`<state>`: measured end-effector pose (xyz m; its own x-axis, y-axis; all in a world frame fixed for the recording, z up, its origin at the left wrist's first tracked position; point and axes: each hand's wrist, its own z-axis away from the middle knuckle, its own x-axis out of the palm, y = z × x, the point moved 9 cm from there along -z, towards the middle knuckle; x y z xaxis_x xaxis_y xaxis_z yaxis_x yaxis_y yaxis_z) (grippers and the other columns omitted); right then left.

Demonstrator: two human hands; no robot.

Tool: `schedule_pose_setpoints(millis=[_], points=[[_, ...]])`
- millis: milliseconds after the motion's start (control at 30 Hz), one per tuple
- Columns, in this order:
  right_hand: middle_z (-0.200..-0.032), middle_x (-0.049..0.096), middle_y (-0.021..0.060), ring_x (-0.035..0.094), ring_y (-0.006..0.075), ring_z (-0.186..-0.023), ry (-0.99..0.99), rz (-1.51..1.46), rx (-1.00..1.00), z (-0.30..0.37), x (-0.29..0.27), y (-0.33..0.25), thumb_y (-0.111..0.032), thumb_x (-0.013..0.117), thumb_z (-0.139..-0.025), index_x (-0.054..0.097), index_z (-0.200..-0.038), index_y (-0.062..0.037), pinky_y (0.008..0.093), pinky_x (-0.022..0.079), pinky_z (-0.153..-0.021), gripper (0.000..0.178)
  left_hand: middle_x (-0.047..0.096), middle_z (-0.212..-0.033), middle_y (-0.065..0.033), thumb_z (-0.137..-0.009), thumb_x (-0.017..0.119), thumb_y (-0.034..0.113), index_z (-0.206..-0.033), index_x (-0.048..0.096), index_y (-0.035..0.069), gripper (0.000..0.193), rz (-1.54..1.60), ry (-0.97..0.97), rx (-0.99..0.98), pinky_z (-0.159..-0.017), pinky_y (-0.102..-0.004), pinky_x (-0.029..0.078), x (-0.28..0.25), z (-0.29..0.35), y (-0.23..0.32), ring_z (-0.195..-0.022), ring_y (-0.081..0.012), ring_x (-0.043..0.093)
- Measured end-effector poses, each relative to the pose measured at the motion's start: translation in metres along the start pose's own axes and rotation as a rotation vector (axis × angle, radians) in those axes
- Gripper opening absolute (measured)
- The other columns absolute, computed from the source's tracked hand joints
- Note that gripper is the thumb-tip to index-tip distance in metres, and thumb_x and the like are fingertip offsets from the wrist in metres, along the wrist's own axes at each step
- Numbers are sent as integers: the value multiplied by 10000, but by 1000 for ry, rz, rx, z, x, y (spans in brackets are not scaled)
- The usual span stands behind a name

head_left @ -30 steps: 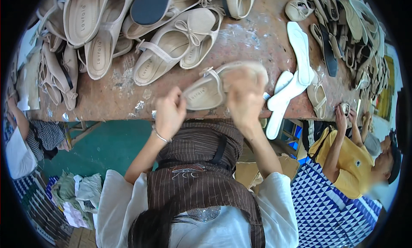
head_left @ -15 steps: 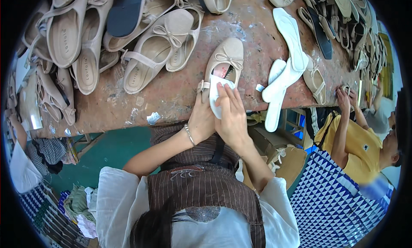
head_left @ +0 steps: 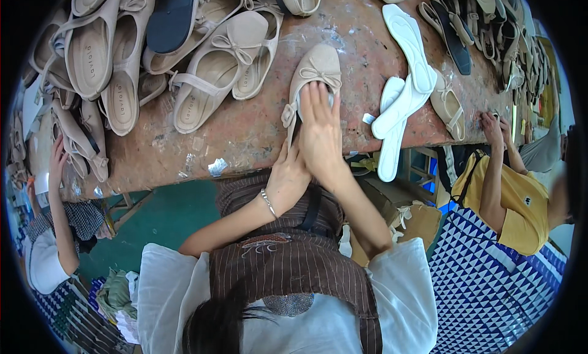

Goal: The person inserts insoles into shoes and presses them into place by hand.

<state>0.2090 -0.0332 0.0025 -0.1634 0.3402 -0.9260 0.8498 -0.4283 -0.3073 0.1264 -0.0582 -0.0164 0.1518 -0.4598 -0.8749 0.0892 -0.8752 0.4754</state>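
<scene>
A beige flat shoe point(head_left: 318, 63) with a bow on its toe and a strap at its side lies on the worn table, toe pointing away from me. My left hand point(head_left: 288, 176) is closed on its heel end. Stretched out, the fingers of my right hand point(head_left: 320, 130) reach into the opening, with the fingertips up under the bow. Only a sliver of a white insole shows beside those fingers; the rest is hidden beneath the hand. To the right lies a stack of white insoles point(head_left: 404, 103), some crossing over others.
Many beige shoes point(head_left: 208, 90) crowd the table's left and far side. One beige shoe point(head_left: 450, 112) lies right of the insoles, with a large pile point(head_left: 508, 41) beyond. People work at both ends: a yellow shirt point(head_left: 478, 195) right, an arm point(head_left: 58, 195) left. A cardboard box point(head_left: 416, 222) stands below the edge.
My right hand has moved forward into the shoe, and the white insole has gone in with it. At the far left, another person's arm has reached up to the shoes.
</scene>
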Motion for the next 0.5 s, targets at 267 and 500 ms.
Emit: schedule_pose_setpoints(millis=[267, 500], points=[[-1400, 519, 330, 465, 440, -1371, -447, -79, 230, -29, 21, 23, 24, 548, -829, 469, -1360, 156, 589, 231, -1197, 552, 580, -1291, -275, -832, 592, 124, -1159, 655, -112, 409, 2, 26, -12, -1142, -548, 369, -4, -4, -2, -1264, -405, 510], [-1389, 496, 348, 436, 461, -1365, -106, 34, 112, -19, 0, 9, 11, 553, -822, 437, -1372, 156, 605, 234, -1185, 581, 560, -1320, -265, -856, 564, 117, -1210, 629, -103, 423, 100, -130, -80, -1141, -549, 370, 11, 1, -8, -1308, -407, 488]])
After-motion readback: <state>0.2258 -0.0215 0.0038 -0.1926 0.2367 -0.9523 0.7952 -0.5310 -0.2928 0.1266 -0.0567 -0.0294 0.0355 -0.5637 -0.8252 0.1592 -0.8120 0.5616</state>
